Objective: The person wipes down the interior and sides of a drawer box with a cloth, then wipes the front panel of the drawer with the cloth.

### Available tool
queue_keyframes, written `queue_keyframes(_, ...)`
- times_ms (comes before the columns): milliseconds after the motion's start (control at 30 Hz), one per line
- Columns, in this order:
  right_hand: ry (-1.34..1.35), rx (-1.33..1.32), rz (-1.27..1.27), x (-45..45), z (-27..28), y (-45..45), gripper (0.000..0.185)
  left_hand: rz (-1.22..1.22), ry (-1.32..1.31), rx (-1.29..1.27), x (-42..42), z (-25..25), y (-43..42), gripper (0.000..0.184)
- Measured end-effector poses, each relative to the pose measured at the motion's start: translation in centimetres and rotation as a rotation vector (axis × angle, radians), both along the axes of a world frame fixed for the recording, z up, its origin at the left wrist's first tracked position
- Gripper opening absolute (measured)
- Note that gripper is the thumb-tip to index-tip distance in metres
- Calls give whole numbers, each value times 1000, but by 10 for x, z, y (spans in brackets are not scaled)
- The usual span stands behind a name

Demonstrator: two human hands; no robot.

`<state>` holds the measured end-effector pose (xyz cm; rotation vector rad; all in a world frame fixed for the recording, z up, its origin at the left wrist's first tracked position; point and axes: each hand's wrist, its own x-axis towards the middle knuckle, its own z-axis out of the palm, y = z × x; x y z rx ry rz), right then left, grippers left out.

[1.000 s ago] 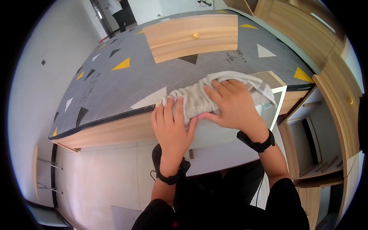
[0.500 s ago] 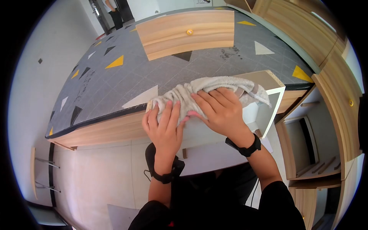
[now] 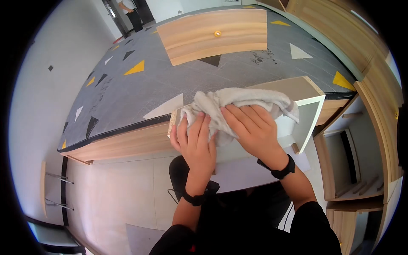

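A crumpled light-grey towel (image 3: 248, 94) lies bunched over the top of a white-edged drawer frame (image 3: 318, 104). My left hand (image 3: 196, 142) grips the left end of the towel, fingers bent over its folds. To its right, my right hand (image 3: 256, 131) presses into the towel's middle with the fingers together and curled onto the cloth. The towel's right end hangs loose toward the frame's right side panel. My palms hide part of the cloth and the frame's near inside. Black bands circle both wrists.
Behind the frame stretches a grey patterned mattress (image 3: 165, 78), with a wooden drawer front (image 3: 216, 36) bearing a round knob on it. Wooden cabinets (image 3: 374, 97) stand at the right. A person (image 3: 131, 13) is near the doorway. A pale board (image 3: 144, 238) lies on the floor.
The towel's left part is bunched higher and more loosely twisted. Both hands stay on the cloth, with the left slightly lower along it. The whole view has shifted slightly.
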<state>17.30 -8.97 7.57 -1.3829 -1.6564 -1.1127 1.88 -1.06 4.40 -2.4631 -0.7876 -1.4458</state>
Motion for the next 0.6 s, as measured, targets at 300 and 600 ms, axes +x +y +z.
queue_keyframes(300,-8,-10,-202,57,-1,-42,42,-132,22,94,63,19,-21,41)
queue_keyframes(600,108,5,-264,78,-3,-62,49,-138,-117,222,105,15,-33,29)
